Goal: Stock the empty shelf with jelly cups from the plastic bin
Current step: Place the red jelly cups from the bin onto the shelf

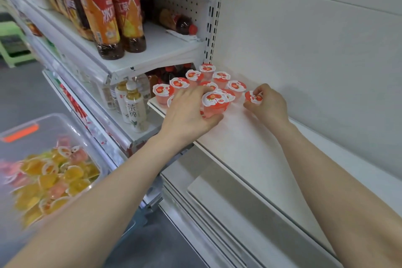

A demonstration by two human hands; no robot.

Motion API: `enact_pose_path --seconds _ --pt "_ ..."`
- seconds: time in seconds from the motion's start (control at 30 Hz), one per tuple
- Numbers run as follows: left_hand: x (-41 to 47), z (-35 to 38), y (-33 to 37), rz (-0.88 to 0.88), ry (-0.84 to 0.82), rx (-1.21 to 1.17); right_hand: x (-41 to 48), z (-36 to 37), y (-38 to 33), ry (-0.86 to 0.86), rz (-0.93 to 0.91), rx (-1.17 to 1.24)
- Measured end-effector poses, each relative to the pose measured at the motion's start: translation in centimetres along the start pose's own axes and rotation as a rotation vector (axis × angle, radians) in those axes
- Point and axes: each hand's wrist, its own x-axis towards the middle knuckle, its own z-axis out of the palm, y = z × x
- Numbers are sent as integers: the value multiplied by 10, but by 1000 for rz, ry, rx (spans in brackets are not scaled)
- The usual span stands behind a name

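We read Chinese characters on the orange labels of the tea bottles (104, 19) on the upper shelf (165, 50), and "茶粹" on a pale bottle (134, 111) lower down. The strawberry lids carry print too small for us to read. Our left hand (189, 115) curls round 1 red-lidded jelly cup (215, 100) at the front of the stocked cups (220, 77), which stand at the left end of the white shelf (250, 152). Our right hand (268, 105) pinches another cup (252, 96) just beside them, near the white back wall (315, 50). The plastic bin (65, 119), low on the left above grey floor (26, 93), holds loose yellow and pink cups (50, 176).
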Motion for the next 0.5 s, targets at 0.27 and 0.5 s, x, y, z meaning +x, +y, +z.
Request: enact_pose_path --seconds 0.27,0.5 --pt "15 17 11 118 -10 42 0 -11 12 -61 -120 -190" --pt "47 53 26 316 -113 371 -5 -34 25 -24 -264 -315"
